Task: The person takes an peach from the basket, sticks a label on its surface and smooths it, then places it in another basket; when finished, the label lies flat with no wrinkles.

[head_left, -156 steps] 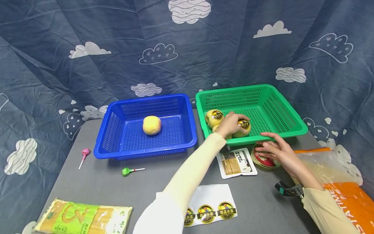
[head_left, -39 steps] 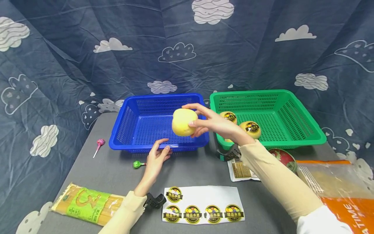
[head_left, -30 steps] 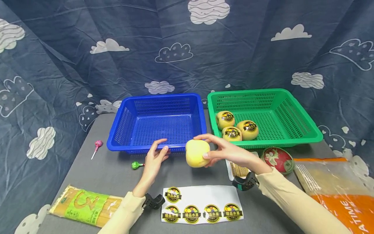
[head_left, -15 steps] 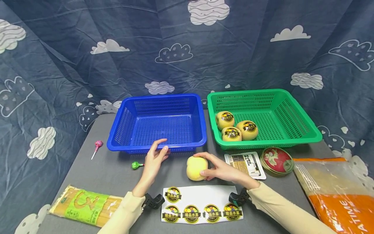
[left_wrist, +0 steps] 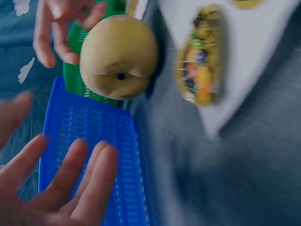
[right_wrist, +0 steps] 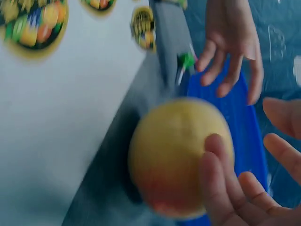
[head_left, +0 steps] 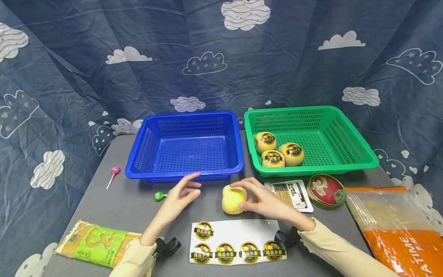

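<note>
A yellow peach point(head_left: 231, 200) with a reddish blush point(right_wrist: 162, 193) sits on the grey table, just behind a white sheet of round fruit stickers point(head_left: 242, 232). Around its right side is my right hand point(head_left: 261, 200), fingers loosely spread; in the left wrist view those fingers point(left_wrist: 44, 47) show beside the fruit. My left hand point(head_left: 178, 200) hovers left of the peach with relaxed, parted fingers and nothing in it, its forearm covering part of the noodle pack point(head_left: 98, 242). Several stickers remain on the sheet, one at upper left and a row along the bottom.
A blue basket point(head_left: 155, 175) stands behind the left hand. The green basket point(head_left: 328, 168) holds three stickered peaches point(head_left: 292, 154). A flat packet point(head_left: 295, 196), round red tin point(head_left: 326, 190) and orange bag point(head_left: 401, 246) lie right; green point(head_left: 159, 196) and pink lollipops point(head_left: 115, 169) lie left.
The peach came out of the blue basket in my right hand and was set on the table; that hand has loosened. My left hand has drawn back from the blue basket's front rim.
</note>
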The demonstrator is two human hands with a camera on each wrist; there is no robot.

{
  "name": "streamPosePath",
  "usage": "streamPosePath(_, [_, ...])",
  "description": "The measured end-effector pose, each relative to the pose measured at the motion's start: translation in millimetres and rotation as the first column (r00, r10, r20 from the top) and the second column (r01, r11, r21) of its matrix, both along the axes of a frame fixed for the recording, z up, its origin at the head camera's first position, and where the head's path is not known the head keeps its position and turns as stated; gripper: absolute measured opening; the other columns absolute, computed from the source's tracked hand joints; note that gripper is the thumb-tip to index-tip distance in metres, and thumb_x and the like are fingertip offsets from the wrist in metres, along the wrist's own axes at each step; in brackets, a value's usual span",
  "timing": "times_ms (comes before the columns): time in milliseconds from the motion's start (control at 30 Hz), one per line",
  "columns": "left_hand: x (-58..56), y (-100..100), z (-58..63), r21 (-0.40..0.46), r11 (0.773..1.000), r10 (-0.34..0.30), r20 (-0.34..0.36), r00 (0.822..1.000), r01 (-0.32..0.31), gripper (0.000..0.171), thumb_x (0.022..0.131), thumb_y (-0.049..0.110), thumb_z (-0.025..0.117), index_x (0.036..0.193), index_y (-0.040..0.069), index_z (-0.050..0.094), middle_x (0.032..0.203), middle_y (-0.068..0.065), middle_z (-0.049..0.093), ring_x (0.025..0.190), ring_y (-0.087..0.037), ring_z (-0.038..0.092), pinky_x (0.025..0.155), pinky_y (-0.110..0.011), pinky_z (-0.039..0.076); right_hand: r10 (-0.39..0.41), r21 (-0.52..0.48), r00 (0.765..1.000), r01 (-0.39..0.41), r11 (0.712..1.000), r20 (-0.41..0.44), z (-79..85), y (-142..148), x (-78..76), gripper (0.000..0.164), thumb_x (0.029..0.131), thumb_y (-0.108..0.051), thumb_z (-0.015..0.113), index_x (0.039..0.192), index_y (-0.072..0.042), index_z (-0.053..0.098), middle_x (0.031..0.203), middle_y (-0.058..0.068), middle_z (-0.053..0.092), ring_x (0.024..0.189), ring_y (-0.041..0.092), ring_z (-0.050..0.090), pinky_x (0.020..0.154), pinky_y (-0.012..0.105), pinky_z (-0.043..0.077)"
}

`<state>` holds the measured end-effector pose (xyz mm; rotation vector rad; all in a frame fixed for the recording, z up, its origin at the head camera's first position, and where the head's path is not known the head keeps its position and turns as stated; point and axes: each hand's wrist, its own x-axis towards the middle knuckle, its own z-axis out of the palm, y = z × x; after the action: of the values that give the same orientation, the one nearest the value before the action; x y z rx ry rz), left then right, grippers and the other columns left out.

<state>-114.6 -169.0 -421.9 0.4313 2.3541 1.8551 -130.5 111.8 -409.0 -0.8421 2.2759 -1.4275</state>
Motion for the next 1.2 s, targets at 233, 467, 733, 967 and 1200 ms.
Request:
streamPosePath(233, [35.0, -7, -8.9, -0.331, 0.922, -0.223, -0.026, 0.975, 0.202, 0.056, 0.071, 0.012, 0.076, 0.120, 0.002, 0.049, 0.109, -0.012, 0.051, 0.090, -0.026, 0.055, 0.074, -0.025, 0.049, 0.033, -0.019, 0.994, -0.035, 0.999, -0.100, 4.2, -28, 24.5, 0.032, 0.080, -0.009, 0.066, 0.110, -0.010, 0.057, 0.087, 0.002, 0.058, 0.066, 0.009, 0.055, 0.059, 0.024, 0.049])
streamPosePath(467, [55.7, 1, -20.4, -0.522, 0.830, -0.258, -0.050, 0.965, 0.194, 0.061, 0.064, 0.013, 0.079, 0.115, 0.002, 0.047, 0.104, -0.006, 0.045, 0.089, -0.018, 0.050, 0.073, -0.023, 0.047, 0.093, 0.163, 0.995, -0.084, 0.983, -0.047, -18.6, -59, 41.6, 0.036, 0.079, -0.013, 0.068, 0.110, -0.001, 0.054, 0.070, -0.009, 0.053, 0.056, 0.000, 0.049, 0.053, 0.017, 0.043])
streamPosePath(733, [61.6, 9, -27.1, -0.633, 0.768, -0.255, -0.173, 0.951, 0.091, 0.058, 0.060, 0.010, 0.080, 0.110, 0.002, 0.049, 0.097, -0.003, 0.044, 0.085, -0.015, 0.047, 0.073, -0.029, 0.046, 0.068, 0.378, 0.973, 0.021, 0.925, -0.220, -35.5, -82, 46.6, 0.033, 0.074, -0.021, 0.072, 0.101, -0.008, 0.057, 0.059, -0.013, 0.046, 0.053, -0.001, 0.043, 0.048, 0.017, 0.037])
streamPosePath(967, [63.7, 9, -31.6, -0.652, 0.756, -0.241, -0.190, 0.952, 0.061, 0.058, 0.060, 0.012, 0.079, 0.109, 0.005, 0.050, 0.103, -0.003, 0.045, 0.089, -0.015, 0.048, 0.078, -0.031, 0.046, 0.045, 0.436, 0.933, 0.123, 0.891, -0.356, -39.1, -90, 49.6, 0.025, 0.068, -0.018, 0.073, 0.082, -0.016, 0.053, 0.068, -0.010, 0.048, 0.055, 0.005, 0.044, 0.043, 0.022, 0.034])
streamPosePath(1200, [64.0, 9, -31.4, -0.634, 0.771, -0.232, -0.180, 0.956, 0.068, 0.054, 0.062, 0.010, 0.078, 0.108, 0.005, 0.051, 0.096, -0.001, 0.044, 0.083, -0.012, 0.046, 0.071, -0.026, 0.045, 0.011, 0.260, 0.989, 0.027, 0.965, -0.145, -26.3, -80, 45.7, 0.015, 0.072, -0.002, 0.065, 0.071, -0.013, 0.054, 0.057, -0.012, 0.046, 0.047, -0.001, 0.043, 0.043, 0.017, 0.037])
